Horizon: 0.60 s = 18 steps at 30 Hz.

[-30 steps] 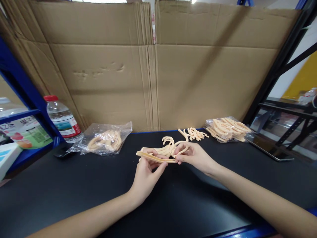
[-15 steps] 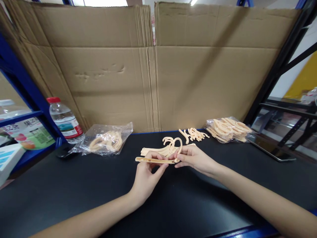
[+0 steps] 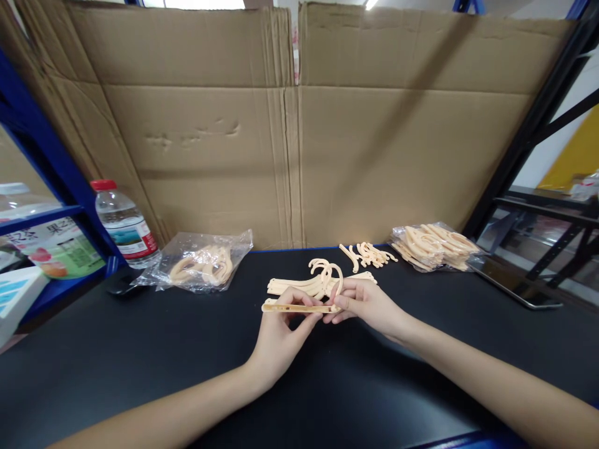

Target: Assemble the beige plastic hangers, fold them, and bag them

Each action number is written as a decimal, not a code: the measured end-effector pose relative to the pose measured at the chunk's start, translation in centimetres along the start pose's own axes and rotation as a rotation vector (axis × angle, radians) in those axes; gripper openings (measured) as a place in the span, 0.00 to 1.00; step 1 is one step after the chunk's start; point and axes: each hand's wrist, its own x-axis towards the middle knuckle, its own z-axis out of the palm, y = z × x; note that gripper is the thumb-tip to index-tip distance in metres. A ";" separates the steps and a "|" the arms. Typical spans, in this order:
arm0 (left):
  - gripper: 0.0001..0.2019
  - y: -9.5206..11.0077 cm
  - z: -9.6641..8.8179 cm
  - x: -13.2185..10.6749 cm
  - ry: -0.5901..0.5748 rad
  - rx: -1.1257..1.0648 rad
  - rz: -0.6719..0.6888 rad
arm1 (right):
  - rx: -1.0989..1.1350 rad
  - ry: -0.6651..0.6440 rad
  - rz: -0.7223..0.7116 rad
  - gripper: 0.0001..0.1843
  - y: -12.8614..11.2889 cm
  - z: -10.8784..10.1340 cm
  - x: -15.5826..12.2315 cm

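My left hand [image 3: 276,346] is closed on a beige plastic hanger arm [image 3: 294,308], thumb beneath and fingers behind. The arm lies nearly level, its narrow slotted edge facing me. At its right end, my right hand [image 3: 372,305] pinches the base of a curved beige hanger hook [image 3: 338,272], which stands upright. Hook and arm meet at the fingertips; whether they are locked together I cannot tell. Just behind my hands lie beige hangers [image 3: 290,287] with their hooks pointing away, partly covered by my fingers.
Farther back lie several loose hook pieces [image 3: 372,254]. A clear bag of beige parts [image 3: 203,265] is at the left, another bag of hanger parts [image 3: 433,245] at the right beside a flat dark device [image 3: 515,284]. A water bottle [image 3: 126,224] stands left, before a cardboard wall [image 3: 210,137].
The hanger arm has turned slightly, its left end now lower and showing more of its side. My right fingers have shifted a little at the hook's base. The view has shifted slightly.
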 end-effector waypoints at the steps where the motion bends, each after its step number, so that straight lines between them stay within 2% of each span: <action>1: 0.06 0.0 0.0 0.0 0.003 -0.001 -0.009 | -0.015 0.017 -0.021 0.15 0.0 0.2 0.0; 7: 0.07 -0.3 0.2 -0.3 -0.015 -0.072 -0.038 | -0.124 0.110 -0.144 0.13 0.4 1.3 -0.4; 12: 0.09 -0.6 0.3 -0.3 0.043 -0.208 -0.093 | -0.047 0.117 -0.150 0.14 0.8 1.4 -0.2; 16: 0.11 -0.6 0.4 0.0 0.062 -0.286 -0.140 | -0.101 0.173 -0.209 0.14 0.7 1.4 0.0; 18: 0.12 -0.6 0.5 0.0 0.071 -0.302 -0.152 | -0.108 0.174 -0.195 0.14 0.7 1.3 0.0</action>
